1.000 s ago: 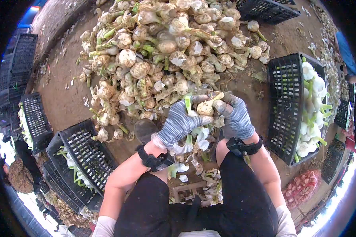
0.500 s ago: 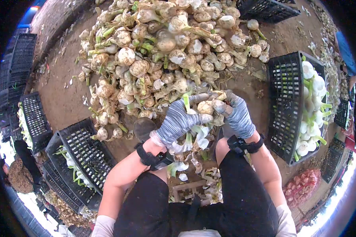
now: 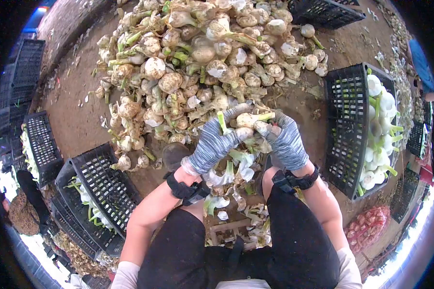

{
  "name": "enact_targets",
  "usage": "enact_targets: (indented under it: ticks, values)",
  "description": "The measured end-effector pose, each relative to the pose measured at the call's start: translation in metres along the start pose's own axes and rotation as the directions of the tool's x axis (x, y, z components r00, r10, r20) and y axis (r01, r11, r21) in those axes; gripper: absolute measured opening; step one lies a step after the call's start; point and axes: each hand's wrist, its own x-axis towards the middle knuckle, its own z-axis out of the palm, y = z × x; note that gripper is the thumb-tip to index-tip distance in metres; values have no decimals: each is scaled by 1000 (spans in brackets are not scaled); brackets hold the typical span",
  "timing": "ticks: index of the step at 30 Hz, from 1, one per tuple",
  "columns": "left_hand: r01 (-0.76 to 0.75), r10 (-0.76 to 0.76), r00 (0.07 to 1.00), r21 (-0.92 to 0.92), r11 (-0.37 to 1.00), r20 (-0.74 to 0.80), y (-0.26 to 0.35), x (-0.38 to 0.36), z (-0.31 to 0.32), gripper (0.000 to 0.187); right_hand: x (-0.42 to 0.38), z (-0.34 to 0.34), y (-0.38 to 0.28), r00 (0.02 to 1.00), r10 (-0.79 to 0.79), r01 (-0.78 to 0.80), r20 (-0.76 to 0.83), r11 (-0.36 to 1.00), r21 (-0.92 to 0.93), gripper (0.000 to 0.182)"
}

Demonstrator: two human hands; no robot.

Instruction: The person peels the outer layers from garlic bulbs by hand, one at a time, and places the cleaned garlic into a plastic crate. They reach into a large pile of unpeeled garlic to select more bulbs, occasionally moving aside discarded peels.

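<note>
The left hand (image 3: pixel 212 147), partly curled, and the right hand (image 3: pixel 287 147), fingers drawn in, grip a garlic bulb (image 3: pixel 245 120) between them, probably bracing it against turning. Its stem points right. The garlic pile (image 3: pixel 171 83) lies just ahead, seemingly for easy reach.

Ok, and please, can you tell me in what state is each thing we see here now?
Held garlic bulb: soil-stained, green stem attached.
Left hand: gloved, fingers closed on the bulb.
Right hand: gloved, gripping at the stem end.
Garlic heap: loose, mostly dirty, many stems on.
Right-side black plastic crate: open, filled with clean white garlic.
Red mesh bag: filled, bulging.
</note>
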Motion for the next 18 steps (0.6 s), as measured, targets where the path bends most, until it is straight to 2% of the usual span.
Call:
enact_targets:
  ticks: [1, 2, 4, 5, 6, 7, 8, 9, 10, 11, 13, 14, 15, 17, 18]
  values:
    - [28, -27, 1000, 54, 998, -12, 3, -1, -1, 47, 1, 0, 1, 1000, -28, 28, -4, 1000, -9, 29]
    - [29, -28, 1000, 54, 998, -14, 4, -1, -2, 47, -1, -3, -4, 996, 90, -89, 20, 995, -34, 33]
    - [97, -103, 995, -307, 947, -4, 4, 0, -5, 44, -4, -4, -8, 994, 96, -92, 60, 994, -60, 34]
    - [97, -104, 995, -307, 947, -5, 2, 1, -6, 44, -6, -4, -10, 990, 101, -93, 100, 992, -87, 35]
    - [67, -71, 997, -303, 951, -2, -2, 3, -8, 43, -9, -3, -12, 991, 117, -99, 64, 967, -233, 35]
    - [36, -38, 999, -300, 953, 0, -3, 5, -8, 43, -8, -3, -7, 991, 117, -99, 64, 967, -234, 35]
    - [34, -36, 999, -301, 953, -1, -3, 5, -7, 43, -5, -4, 3, 999, 42, -36, 28, 982, -188, 34]
    - [2, -6, 1000, -226, 974, -19, -1, 4, -6, 42, -3, -3, 9, 999, -32, 30, -12, 989, -141, 33]
    - [-30, 25, 999, -148, 989, -35, -1, 4, -5, 42, -9, 8, -24, 997, 70, -71, -16, 983, -170, 32]
    - [-28, 23, 999, -146, 989, -34, -1, 3, -5, 42, -6, 7, -17, 997, 70, -72, -16, 983, -168, 32]
    - [-103, 108, 993, 95, 990, -41, -3, 2, -3, 42, 0, 6, -6, 994, -31, -4, -102, 944, -329, 30]
    - [-39, 42, 998, 55, 998, -53, -2, 3, -1, 43, -5, 11, -14, 995, -35, 18, -93, 983, -182, 30]
    - [-39, 42, 998, 55, 998, -52, -3, 3, 0, 43, -4, 14, -12, 995, -35, 17, -94, 983, -182, 30]
    - [-99, 94, 994, -121, 988, -52, -7, 4, 0, 39, -3, 16, -9, 997, -50, 55, -64, 996, 70, 29]
    - [-99, 94, 994, -121, 988, -53, -10, 4, -4, 39, -4, 15, -10, 997, -50, 54, -64, 996, 70, 29]
